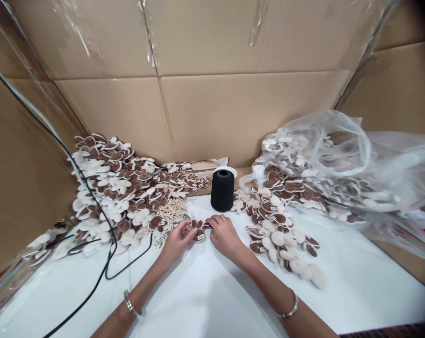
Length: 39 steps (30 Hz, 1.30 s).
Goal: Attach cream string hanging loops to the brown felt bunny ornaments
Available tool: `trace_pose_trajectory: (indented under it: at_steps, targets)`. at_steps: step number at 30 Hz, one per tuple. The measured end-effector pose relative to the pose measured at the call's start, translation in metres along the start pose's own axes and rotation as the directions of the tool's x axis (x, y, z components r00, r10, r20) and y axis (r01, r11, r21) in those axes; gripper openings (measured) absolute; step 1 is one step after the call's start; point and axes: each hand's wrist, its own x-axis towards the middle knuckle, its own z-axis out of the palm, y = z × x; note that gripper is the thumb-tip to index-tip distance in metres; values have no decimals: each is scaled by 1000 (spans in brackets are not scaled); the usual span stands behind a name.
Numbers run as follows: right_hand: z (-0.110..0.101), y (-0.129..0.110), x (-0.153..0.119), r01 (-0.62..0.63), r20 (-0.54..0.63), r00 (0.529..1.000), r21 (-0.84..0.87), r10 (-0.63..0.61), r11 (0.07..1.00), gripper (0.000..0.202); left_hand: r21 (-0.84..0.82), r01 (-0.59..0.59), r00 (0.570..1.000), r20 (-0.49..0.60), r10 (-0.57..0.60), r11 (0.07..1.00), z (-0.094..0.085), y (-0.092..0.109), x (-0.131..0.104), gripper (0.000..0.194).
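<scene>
Between thumb and fingers, my left hand [179,238] holds a small brown and white felt piece [197,230] with a little white tag. Just to its right, my right hand [224,234] is closed on a small red tool [207,226], whose tip points toward the felt piece. Most of the tool is hidden by the fingers. Behind my hands stands a black thread cone [222,190]. A small heap of beige bits [173,209] lies beyond my left hand.
A large pile of felt pieces [117,183] fills the left back. More felt pieces [281,234] lie on the white table [205,300] at right, near a clear plastic bag [339,159] of them. A black cable [99,206] crosses the left side; cardboard walls [212,108] stand behind.
</scene>
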Motion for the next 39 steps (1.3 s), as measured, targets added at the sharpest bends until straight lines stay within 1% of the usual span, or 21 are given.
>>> trace_pose_trajectory:
  at_steps: [2,4,6,8,11,16,22,24,25,26,28,29,30,31,32,33,34,35,36,37,39]
  targets:
    - [1,-2,1,-5,33,999,-61,7,998,35,30,-23,1000,-14,24,999,-1,1,-1,43]
    - [0,-4,1,-10,62,998,-94,16,996,37,93,-82,997,14,81,992,-2,5,-2,45]
    - [-4,-5,1,-22,81,996,-112,31,993,37,187,-153,987,70,142,970,-4,9,-4,41]
    - [-7,-6,0,-51,84,994,-136,63,989,35,278,-214,975,123,187,936,-5,13,-5,31]
    - [-11,-6,-2,-111,69,990,-170,124,979,33,358,-269,962,143,232,894,-6,14,-5,25]
    - [-16,-7,-5,-190,85,973,-221,213,957,36,414,-235,972,84,220,879,-5,10,-4,34]
    - [-20,-8,-6,-284,152,933,-248,327,926,37,378,-200,978,26,206,904,-4,10,-3,34]
    - [-22,-6,-6,-322,165,919,-215,359,922,36,368,-197,978,3,211,909,-3,11,-3,35]
    - [-22,-5,-6,-342,161,916,-166,368,925,34,363,-197,977,-4,213,911,-3,11,-3,35]
    - [-23,-4,-6,-360,153,917,-83,369,929,31,358,-197,977,-8,214,913,-3,11,-3,35]
    - [-24,-2,-5,-380,144,923,179,358,908,22,356,-192,978,-10,209,915,-3,11,-3,35]
    - [-24,-2,-5,-386,166,922,342,350,857,16,358,-188,979,-10,205,915,-3,10,-3,35]
    - [-23,-3,-4,-401,214,916,501,339,767,12,361,-183,980,-9,199,915,-3,10,-3,35]
    - [-22,-6,-3,-428,292,904,638,313,640,8,365,-178,981,-12,196,914,-3,10,-4,36]
    - [-20,-8,-3,-470,386,882,733,270,491,6,367,-176,981,-16,195,914,-3,11,-4,36]
    - [-18,-12,-3,-515,471,857,786,207,341,6,367,-176,980,-20,197,913,-2,11,-4,36]
    - [-15,-16,-4,-550,534,835,806,131,218,11,366,-178,979,-27,201,913,-2,11,-4,36]
    - [-13,-19,-5,-575,571,818,808,69,125,19,365,-181,978,-35,208,913,-2,11,-4,36]
    - [-11,-23,-5,-598,597,802,800,25,54,28,366,-184,975,-46,215,912,-2,11,-4,36]
    - [-9,-26,-6,-619,619,785,785,1,4,35,368,-187,973,-59,224,911,-2,11,-4,36]
    - [-6,-29,-7,-655,657,754,753,8,-62,41,377,-192,968,-81,238,906,-2,11,-5,35]
